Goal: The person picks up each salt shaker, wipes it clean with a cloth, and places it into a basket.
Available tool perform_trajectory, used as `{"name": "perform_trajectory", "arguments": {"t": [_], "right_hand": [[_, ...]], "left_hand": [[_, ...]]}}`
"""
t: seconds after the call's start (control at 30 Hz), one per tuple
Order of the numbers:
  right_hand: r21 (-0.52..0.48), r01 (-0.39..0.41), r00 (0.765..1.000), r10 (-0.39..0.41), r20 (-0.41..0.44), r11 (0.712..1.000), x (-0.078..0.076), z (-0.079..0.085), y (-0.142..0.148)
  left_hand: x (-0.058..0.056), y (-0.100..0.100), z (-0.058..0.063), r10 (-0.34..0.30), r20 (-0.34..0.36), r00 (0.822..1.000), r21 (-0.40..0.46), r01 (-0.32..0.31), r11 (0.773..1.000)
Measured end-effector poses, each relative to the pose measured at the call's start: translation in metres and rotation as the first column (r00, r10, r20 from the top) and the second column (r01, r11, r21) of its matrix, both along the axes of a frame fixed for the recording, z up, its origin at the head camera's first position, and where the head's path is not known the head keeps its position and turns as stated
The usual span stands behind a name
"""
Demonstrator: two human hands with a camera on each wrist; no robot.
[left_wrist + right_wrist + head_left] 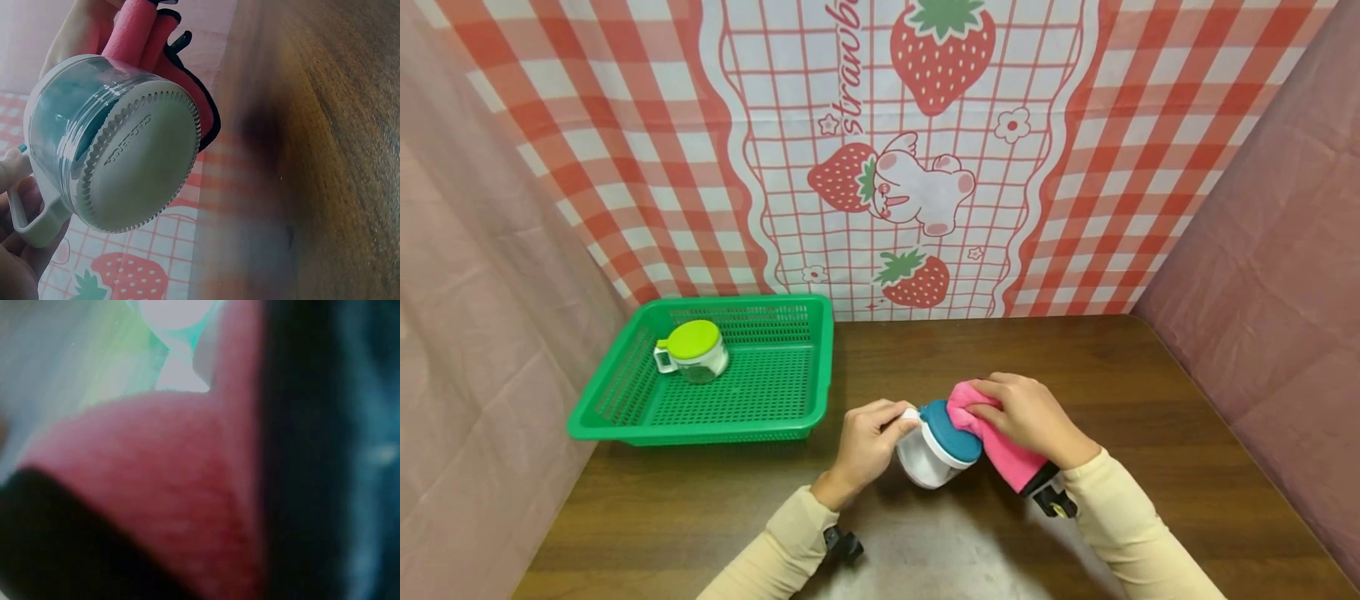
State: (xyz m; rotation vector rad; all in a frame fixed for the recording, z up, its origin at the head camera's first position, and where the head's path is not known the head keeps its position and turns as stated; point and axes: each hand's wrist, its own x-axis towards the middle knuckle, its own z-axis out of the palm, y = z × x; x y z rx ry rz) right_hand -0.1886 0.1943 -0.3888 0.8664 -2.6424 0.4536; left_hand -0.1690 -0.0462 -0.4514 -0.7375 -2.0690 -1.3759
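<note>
A clear seasoning jar with a blue lid is held tilted over the table. My left hand grips its white handle. With my right hand I hold a pink cloth with black edging, bunched under the fingers and touching the lid's right side. In the left wrist view the jar's round, ridged base faces the camera, raised off the tabletop. The same cloth covers most of the right wrist view, and the right fingers are mostly hidden there.
At the left stands a green plastic basket. Inside it sits another clear jar with a lime-green lid and white handle. Behind the brown wooden table hangs a strawberry-patterned cloth; pink curtains close off both sides.
</note>
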Motion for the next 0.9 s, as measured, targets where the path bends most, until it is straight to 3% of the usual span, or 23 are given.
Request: {"name": "perform_trajectory", "arguments": {"t": [0.4,0.67,0.9], "right_hand": [[-0.028,-0.039,0.997,0.041,0.059,0.999,0.002,-0.004,0.01],[-0.064,-0.085,0.994,0.089,0.066,0.994,0.003,-0.004,0.011],[-0.063,-0.095,0.992,0.099,0.078,0.994,0.005,-0.002,0.009]], "left_hand": [[-0.001,-0.001,-0.001,0.029,0.136,0.99,0.066,-0.038,0.997],[0.017,0.0,0.033,0.046,0.136,0.99,0.064,-0.056,0.996],[0.017,-0.001,0.032,0.058,0.163,0.985,0.066,-0.069,0.995]]}}
